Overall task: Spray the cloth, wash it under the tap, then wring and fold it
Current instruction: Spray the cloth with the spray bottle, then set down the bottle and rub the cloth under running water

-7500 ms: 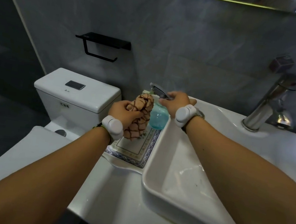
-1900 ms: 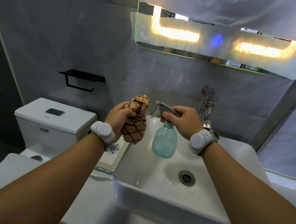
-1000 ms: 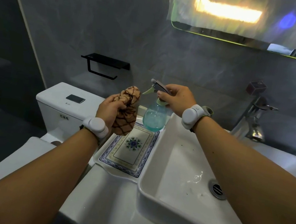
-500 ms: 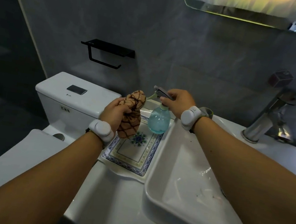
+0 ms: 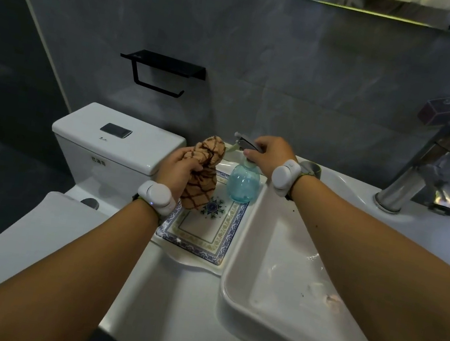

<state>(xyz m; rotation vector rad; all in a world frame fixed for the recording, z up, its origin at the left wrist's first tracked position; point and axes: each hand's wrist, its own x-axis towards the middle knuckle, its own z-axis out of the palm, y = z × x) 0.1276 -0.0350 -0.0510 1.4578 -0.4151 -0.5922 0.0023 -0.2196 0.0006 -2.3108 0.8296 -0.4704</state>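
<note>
Your left hand (image 5: 178, 170) is closed around the bunched cloth (image 5: 203, 172), a tan one with a dark check, and holds it upright over the far end of the tray (image 5: 201, 240), with its lower end hanging just above the tray's blue pattern. Your right hand (image 5: 271, 155) grips the head of the spray bottle (image 5: 243, 183), fingers wrapped over the trigger part, with the nozzle pointing left toward the top of the cloth. The bottle's blue-green body stands at the tray's far right corner, just beside the cloth; whether its base touches the tray you cannot tell. The tray lies on the white surface (image 5: 167, 302), touching the left wall of the sink (image 5: 236, 260). The tap (image 5: 421, 169) stands at the sink's far right, well apart from both hands. Both wrists carry white bands. Behind the tray is the toilet tank (image 5: 117, 138), and a black holder (image 5: 161, 70) hangs on the grey wall above it.
</note>
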